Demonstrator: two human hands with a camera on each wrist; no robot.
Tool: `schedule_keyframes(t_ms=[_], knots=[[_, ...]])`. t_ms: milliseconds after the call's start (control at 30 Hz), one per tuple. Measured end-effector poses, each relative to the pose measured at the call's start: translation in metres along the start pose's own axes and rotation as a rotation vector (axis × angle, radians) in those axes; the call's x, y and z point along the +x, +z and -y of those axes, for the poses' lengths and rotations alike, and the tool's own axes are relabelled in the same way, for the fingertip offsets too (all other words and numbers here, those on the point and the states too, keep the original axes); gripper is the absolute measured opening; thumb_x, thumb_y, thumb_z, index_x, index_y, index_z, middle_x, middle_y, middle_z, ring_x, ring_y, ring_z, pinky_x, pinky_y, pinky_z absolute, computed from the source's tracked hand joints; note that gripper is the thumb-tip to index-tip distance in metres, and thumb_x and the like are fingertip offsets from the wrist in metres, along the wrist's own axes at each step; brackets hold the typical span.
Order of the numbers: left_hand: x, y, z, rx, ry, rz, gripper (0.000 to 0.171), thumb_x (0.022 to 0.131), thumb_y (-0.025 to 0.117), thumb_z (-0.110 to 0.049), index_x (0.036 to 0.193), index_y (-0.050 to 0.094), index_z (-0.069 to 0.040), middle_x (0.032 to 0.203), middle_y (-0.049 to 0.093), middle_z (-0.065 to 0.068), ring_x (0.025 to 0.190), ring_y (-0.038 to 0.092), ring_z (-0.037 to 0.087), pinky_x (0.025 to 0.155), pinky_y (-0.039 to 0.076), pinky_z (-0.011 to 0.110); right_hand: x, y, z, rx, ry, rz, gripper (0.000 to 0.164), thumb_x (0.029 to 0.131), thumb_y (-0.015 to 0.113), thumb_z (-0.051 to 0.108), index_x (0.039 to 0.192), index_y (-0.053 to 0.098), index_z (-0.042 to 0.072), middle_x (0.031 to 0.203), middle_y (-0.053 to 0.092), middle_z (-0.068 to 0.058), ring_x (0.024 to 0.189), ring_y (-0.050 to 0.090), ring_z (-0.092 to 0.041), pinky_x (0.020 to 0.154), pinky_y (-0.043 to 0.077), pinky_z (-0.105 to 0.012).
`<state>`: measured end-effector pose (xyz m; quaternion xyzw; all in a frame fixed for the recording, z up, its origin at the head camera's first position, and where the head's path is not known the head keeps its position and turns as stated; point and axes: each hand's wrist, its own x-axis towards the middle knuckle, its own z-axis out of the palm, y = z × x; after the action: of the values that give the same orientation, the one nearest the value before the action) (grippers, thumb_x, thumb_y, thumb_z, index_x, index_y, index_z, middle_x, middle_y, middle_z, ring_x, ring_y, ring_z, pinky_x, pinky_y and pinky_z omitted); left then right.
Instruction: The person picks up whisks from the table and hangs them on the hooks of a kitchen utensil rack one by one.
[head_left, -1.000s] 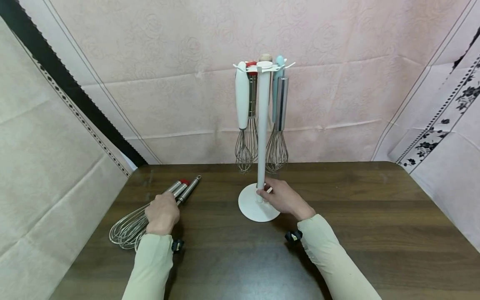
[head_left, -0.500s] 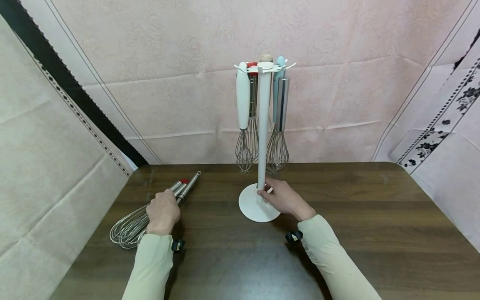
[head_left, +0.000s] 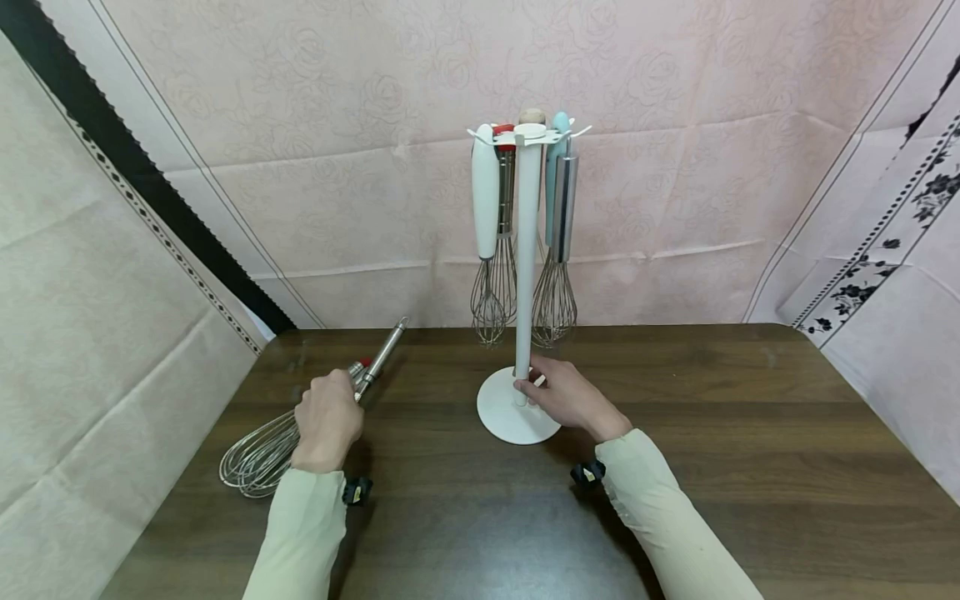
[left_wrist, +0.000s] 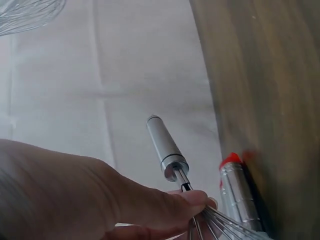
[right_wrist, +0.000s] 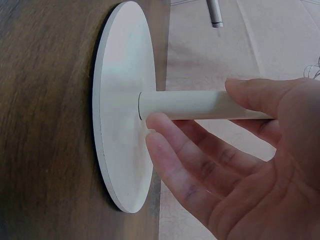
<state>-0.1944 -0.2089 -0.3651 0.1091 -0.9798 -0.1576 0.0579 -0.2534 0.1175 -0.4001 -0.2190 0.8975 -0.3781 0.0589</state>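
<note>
My left hand [head_left: 327,422] pinches a silver-handled whisk [left_wrist: 164,145] between thumb and fingers, where the wires meet the handle. Its handle slants up and away to the right. Beside it lie other whisks, one with a red-ended metal handle [left_wrist: 239,192]; their wire loops [head_left: 258,457] spread left of the hand, partly covered by it. Low on the white pole [right_wrist: 185,105] of a whisk stand, my right hand [head_left: 573,400] curls thumb and fingers around it, just over the round base [head_left: 506,421].
Several whisks hang from the stand's top hooks, among them a pale-handled one [head_left: 485,192] and a metal-handled one [head_left: 564,208]. The brown wooden table [head_left: 712,433] meets a light patterned cloth [head_left: 337,167] at its back edge.
The whisk in my left hand has tipped up, its handle end rising away from the other handles. My right hand and the stand have stayed in place.
</note>
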Motion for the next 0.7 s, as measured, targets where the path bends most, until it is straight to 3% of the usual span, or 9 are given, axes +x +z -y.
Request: schedule_keyframes(t_ms=[467, 700], knots=[[-0.006, -0.010, -0.010, -0.074, 0.057, -0.093, 0.016, 0.086, 0.059, 0.004, 0.073, 0.054, -0.006, 0.070, 0.058, 0.012, 0.059, 0.053, 0.026, 0.047, 0.041, 0.038, 0.000, 0.000, 0.000, 0.007, 0.006, 0.000, 0.027, 0.103, 0.061, 0.024, 0.128, 0.062, 0.011, 0.110, 0.071, -0.011, 0.094, 0.071, -0.024, 0.077, 0.059, -0.038], [-0.009, -0.013, -0.012, -0.120, 0.059, -0.108, 0.007, 0.088, 0.059, 0.002, 0.091, 0.064, -0.001, 0.083, 0.066, 0.018, 0.063, 0.059, 0.028, 0.052, 0.048, 0.043, 0.000, 0.001, 0.000, 0.011, 0.010, 0.004, 0.029, 0.104, 0.061, 0.024, 0.129, 0.062, 0.011, 0.110, 0.071, -0.011, 0.094, 0.071, -0.024, 0.077, 0.059, -0.038]])
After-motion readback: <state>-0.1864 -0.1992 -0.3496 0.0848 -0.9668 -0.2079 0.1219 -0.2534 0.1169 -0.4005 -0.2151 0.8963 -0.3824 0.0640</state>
